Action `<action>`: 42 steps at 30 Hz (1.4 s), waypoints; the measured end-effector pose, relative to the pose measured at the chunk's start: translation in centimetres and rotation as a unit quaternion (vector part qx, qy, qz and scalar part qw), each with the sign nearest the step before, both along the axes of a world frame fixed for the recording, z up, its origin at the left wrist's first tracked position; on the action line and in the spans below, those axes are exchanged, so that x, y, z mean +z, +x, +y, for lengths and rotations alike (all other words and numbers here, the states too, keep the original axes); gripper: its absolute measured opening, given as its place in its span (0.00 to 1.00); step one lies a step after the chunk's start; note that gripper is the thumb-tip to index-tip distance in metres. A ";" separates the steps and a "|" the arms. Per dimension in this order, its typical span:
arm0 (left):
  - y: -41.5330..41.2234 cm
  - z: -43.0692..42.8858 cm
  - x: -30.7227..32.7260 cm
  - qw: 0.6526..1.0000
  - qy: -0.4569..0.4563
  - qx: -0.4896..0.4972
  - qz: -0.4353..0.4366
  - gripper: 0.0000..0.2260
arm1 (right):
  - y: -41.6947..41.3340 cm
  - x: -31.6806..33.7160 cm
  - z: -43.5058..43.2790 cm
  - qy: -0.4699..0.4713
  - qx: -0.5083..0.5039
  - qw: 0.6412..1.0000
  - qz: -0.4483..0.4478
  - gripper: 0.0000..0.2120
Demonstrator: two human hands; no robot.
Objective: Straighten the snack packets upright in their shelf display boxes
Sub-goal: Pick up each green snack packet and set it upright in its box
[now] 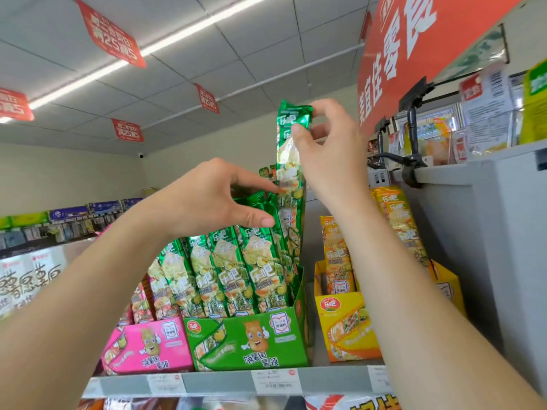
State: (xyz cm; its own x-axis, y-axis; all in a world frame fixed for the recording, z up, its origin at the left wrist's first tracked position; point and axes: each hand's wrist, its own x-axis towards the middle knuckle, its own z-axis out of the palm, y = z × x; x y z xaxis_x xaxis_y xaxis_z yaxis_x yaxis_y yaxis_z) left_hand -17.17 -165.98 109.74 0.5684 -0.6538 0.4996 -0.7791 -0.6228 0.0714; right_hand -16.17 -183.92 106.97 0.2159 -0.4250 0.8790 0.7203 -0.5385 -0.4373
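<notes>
The setting is a shop aisle under a white tiled ceiling with red paper banners (111, 34) hanging from it; a grey metal shelf (222, 383) with price labels carries three cardboard display boxes. The green cardboard box (245, 338) stands in the middle, between the pink cardboard box (148, 344) on the left and the yellow cardboard box (346, 329) on the right. A row of long green foil snack packets (233, 267) stands upright in the green box. My right hand (328, 161) pinches the crimped top of one long green foil packet (291, 184) between thumb and fingers; this packet is upright at the box's right end, rising well above the row. My left hand (207, 199) is released, fingers nearly straight, forefinger and thumb bracketing the row's tops, forefinger tip touching the raised packet.
</notes>
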 end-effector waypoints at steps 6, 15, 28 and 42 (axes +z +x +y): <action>-0.1 -0.1 0.3 1.000 0.014 0.000 0.001 0.26 | 1.4 -1.7 0.2 -0.129 0.137 0.949 0.254 0.02; -0.7 -0.7 -0.2 0.987 0.140 0.078 0.014 0.25 | 1.3 -2.1 -1.7 -0.191 0.247 0.877 0.366 0.10; -0.3 -0.3 -0.7 0.984 0.149 0.098 -0.014 0.18 | 3.2 -2.6 -0.7 -0.168 0.175 0.900 0.362 0.10; -0.7 0.4 -1.6 0.990 0.119 0.072 -0.017 0.33 | -2.3 -0.5 -0.5 0.045 0.047 0.989 -0.132 0.07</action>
State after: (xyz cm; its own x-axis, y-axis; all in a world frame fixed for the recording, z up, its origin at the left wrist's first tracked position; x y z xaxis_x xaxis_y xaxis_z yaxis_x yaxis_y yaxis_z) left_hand -17.91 -165.62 108.12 0.6502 -0.6685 0.3610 -0.6801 -0.7240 -0.1157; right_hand -18.43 -184.45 106.45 0.0253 -0.4933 0.8695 0.8608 -0.4315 -0.2699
